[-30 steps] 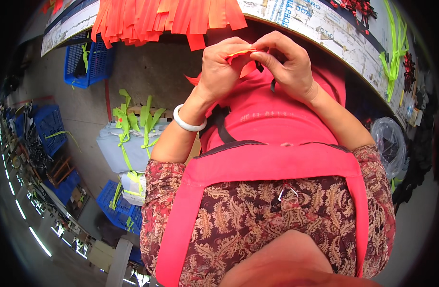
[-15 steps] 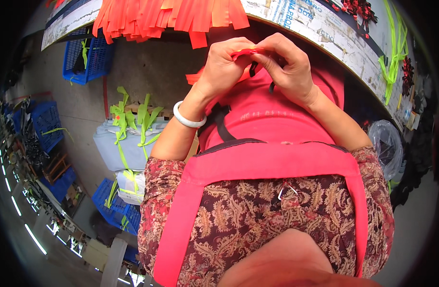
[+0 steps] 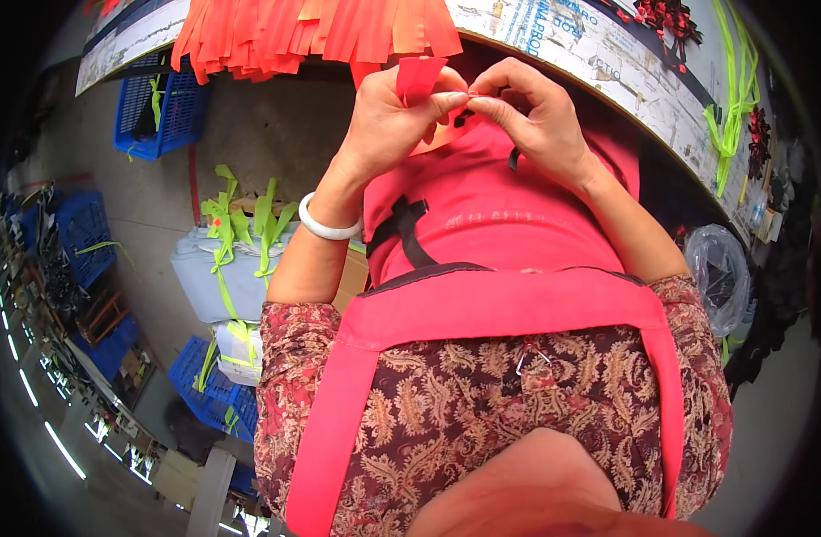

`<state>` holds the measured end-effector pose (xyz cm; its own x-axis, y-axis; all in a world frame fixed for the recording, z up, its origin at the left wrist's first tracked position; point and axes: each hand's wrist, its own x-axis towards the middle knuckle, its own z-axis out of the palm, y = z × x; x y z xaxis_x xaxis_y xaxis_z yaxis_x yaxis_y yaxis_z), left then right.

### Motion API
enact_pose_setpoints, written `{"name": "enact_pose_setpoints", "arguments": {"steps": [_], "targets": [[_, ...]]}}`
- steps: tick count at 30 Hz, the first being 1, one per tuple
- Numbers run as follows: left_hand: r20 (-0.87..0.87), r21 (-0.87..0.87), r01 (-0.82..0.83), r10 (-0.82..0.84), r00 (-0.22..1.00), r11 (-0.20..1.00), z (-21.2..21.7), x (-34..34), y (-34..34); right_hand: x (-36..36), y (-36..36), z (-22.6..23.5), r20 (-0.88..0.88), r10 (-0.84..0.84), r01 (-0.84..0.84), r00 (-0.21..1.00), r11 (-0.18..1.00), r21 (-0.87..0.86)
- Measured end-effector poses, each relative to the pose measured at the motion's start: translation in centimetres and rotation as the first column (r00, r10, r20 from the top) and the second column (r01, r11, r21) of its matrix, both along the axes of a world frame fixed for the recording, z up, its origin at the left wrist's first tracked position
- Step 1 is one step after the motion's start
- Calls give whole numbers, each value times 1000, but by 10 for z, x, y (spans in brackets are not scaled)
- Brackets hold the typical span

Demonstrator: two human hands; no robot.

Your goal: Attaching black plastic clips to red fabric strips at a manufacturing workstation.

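In front of my pink apron (image 3: pixel 509 188), both hands meet at fingertip height. My left hand (image 3: pixel 379 121) is closed on a red fabric strip (image 3: pixel 419 79), whose flat end stands up over the fingers. Thumb and forefinger of my right hand (image 3: pixel 543 121) pinch a thin reddish part at the left fingertips, likely the same strip. A small black piece (image 3: pixel 462 117) shows just under the pinch; my fingers partly hide it. Beyond my hands, many orange-red fabric strips (image 3: pixel 312 36) hang over the table edge.
The worktable (image 3: pixel 598 67) runs along the far side, with neon-yellow strips (image 3: pixel 735 98) and red-black bundles (image 3: pixel 668 22) on it. To the left are a blue crate (image 3: pixel 160 112), grey tied bundles (image 3: pixel 215 273) and another blue crate (image 3: pixel 215 385). A clear plastic bag (image 3: pixel 719 273) hangs at right.
My left hand has moved slightly left and turned, and a wider piece of the red strip now stands above its fingers. My right fingertips remain close, still pinching.
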<state>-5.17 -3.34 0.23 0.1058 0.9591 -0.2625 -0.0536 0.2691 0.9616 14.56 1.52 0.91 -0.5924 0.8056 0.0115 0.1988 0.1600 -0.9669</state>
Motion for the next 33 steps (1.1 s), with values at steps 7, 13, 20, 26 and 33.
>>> {"name": "enact_pose_setpoints", "arguments": {"steps": [7, 13, 20, 26, 33], "targets": [[14, 446, -77, 79, 997, 892, -2, 18, 9, -11, -16, -29, -48, 82, -78, 996, 994, 83], [185, 317, -301, 253, 950, 900, 30, -5, 27, -23, 7, -1, 54, 168, -166, 984, 986, -28], [223, 52, -426, 405, 887, 903, 108, -62, 22, -59, 69, 114, -188, 115, -160, 975, 957, -243], [163, 28, -437, 427, 890, 899, 139, -70, 1, -115, 177, 229, -29, -85, 70, 996, 936, -344], [446, -202, -164, 240, 862, 965, 106, -73, -2, -132, 123, 137, 49, 160, -166, 986, 975, 145]]}}
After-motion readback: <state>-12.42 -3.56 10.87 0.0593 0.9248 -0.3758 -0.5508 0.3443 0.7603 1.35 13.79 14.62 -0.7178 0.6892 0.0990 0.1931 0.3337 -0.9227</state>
